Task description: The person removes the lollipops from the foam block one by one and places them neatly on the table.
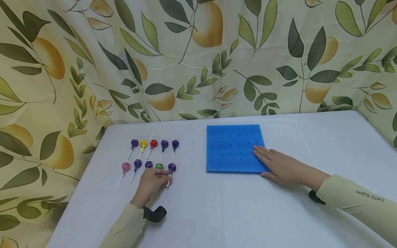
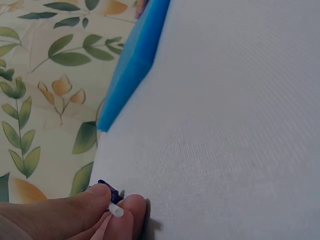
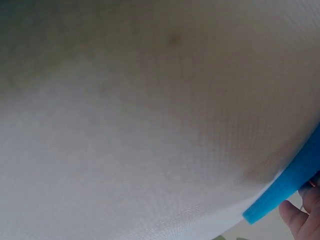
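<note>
My left hand [image 1: 151, 184] pinches the white stick of a purple-wrapped lollipop [image 1: 172, 167] at the right end of the front row. In the left wrist view, the thumb and fingers close round that stick [image 2: 116, 210], with the dark purple wrapper just behind. My right hand [image 1: 283, 166] lies with straight fingers on the right edge of a blue foam board [image 1: 235, 163], its thumb by the front right corner. Rows of small holes mark the board's top. The right wrist view catches the board's edge [image 3: 280, 192] and some fingertips.
More lollipops lie in two rows at the left: purple ones, a yellow one [image 1: 143, 143], a red one [image 1: 153, 143], a pink one [image 1: 126, 167] and a green one [image 1: 159, 166] partly behind the left hand. A white cloth covers the table [image 1: 206, 217]; a leaf-patterned curtain [image 1: 193, 69] hangs behind.
</note>
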Demonstrator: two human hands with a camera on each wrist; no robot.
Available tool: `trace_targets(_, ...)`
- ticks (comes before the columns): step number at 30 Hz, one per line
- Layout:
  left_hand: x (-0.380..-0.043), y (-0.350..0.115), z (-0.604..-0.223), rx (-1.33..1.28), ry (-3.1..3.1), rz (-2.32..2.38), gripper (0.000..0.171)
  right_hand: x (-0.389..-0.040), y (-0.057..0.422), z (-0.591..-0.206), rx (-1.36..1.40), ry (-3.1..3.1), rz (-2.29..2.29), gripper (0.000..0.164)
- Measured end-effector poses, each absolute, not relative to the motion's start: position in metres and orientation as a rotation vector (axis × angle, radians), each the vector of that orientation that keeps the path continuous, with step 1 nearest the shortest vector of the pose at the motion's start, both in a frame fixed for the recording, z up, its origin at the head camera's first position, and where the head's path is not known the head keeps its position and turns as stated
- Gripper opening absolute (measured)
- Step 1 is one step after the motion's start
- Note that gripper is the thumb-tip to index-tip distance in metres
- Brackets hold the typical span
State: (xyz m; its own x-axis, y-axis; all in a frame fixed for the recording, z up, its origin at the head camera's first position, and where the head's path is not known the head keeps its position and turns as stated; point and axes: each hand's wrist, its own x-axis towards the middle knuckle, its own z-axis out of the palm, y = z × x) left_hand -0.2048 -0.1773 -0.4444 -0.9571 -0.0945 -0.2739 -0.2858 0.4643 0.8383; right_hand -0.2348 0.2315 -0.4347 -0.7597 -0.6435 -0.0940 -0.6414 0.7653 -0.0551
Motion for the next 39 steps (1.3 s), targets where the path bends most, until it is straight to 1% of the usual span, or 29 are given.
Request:
trace_targets(12,-0.198,-0.185,-0.443,-0.234,2.674,1.309,0.017,-0.234,0.231,-0.434,-1.042,2.851,-0.033,0.075)
trace_targets(23,-0.195,-0.186,-0.439,-0.177,2.729,1.201,0.017,-0.235,0.231,-0.435,-1.031,2.852,-0.029,0.075)
trace_targets(34,-0.194,-0.197,-0.437,-0.136,2.719,1.176,0.02,-0.234,0.231,-0.434,-1.048,2.855,-0.014,0.074)
trace_targets(39,-0.195,-0.204,-0.43,-0.136,2.581,1.346,0.025,-0.235,0.232,-0.435,-1.052,2.855,-0.01,0.075)
